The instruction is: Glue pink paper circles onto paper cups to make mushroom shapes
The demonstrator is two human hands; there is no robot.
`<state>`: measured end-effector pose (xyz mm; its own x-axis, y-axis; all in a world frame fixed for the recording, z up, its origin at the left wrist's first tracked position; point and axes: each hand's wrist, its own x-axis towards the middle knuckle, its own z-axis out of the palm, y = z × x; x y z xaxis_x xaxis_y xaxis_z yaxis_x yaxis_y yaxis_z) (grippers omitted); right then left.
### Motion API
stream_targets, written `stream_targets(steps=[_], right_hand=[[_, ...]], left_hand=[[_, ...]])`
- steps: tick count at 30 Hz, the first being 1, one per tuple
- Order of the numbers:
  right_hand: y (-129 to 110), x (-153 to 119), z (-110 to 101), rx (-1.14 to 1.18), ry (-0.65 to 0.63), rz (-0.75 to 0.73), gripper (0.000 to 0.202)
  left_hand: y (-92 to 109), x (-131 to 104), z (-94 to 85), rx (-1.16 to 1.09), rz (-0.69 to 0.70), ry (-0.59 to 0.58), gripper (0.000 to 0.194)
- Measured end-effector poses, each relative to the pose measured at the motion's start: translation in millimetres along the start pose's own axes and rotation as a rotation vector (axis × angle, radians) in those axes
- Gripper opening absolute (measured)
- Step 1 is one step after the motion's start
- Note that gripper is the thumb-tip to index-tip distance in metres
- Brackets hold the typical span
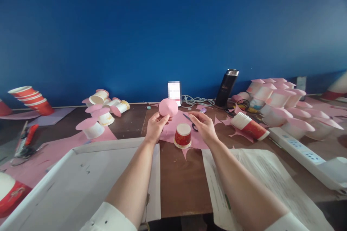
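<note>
Left hand [155,129]: we see it at the centre of the frame, thumb and fingers pinched together on the lower edge of a disc.
Pink paper disc [168,107]: we find it just left of centre, raised in that pinch, in front of the lower part of a phone [174,92].
Right hand [204,127]: we see it right of centre, fingers curled in towards the thumb; we cannot tell whether anything is between them.
Red paper cup [182,138]: it stands upside down between and below the hands, pale base upward.
Scissors [194,127]: we notice them just beside the right hand, partly hidden by it, lying on a pink sheet [169,130].
Left side of the frame: we see a cluster of cups with pink discs [93,128] and, further left, a tilted stack of red cups [34,100].
Right side of the frame: a black flask [226,89] leans near the blue wall [108,32]; nested red cups [251,127] lie sideways; a heap of pink-topped cups [280,97] stands behind a white power strip [298,146].
Lower left: a white tray [81,187].
Lower right: a printed sheet [260,180], partly under the right forearm.
</note>
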<state>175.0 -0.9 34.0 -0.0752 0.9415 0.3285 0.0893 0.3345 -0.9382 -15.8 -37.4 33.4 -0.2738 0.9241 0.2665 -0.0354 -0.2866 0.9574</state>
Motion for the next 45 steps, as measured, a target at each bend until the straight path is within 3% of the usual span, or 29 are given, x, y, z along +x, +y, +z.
stream_targets(steps=[6,12,15,28,35,45], right_hand=[[-12.6,-4.5,-0.5,0.124,-0.121,0.051,0.045],[-17.1,-5.7,0.1,0.379,-0.138,0.07,0.041],[-18.6,-5.7,0.7,0.443,-0.159,0.087,0.039],[-17.4,-2.9,-9.6,0.281,-0.268,0.26,0.045],[-16.1,-1.1,-15.6,0.234,-0.408,0.288,0.05],[-13.3,1.3,-21.3,0.204,-0.436,0.299,0.053]], left_hand=[[4.7,-3.7,6.7,-0.094,0.014,-0.093,0.03],[14.3,-8.0,9.8,-0.1,-0.015,-0.287,0.026],[17.2,-9.0,11.4,-0.09,-0.058,-0.327,0.031],[11.1,-5.9,2.4,-0.078,-0.23,-0.451,0.049],[11.7,-4.6,-4.4,-0.02,-0.244,-0.478,0.049],[8.2,-3.6,-6.1,0.012,-0.252,-0.488,0.049]])
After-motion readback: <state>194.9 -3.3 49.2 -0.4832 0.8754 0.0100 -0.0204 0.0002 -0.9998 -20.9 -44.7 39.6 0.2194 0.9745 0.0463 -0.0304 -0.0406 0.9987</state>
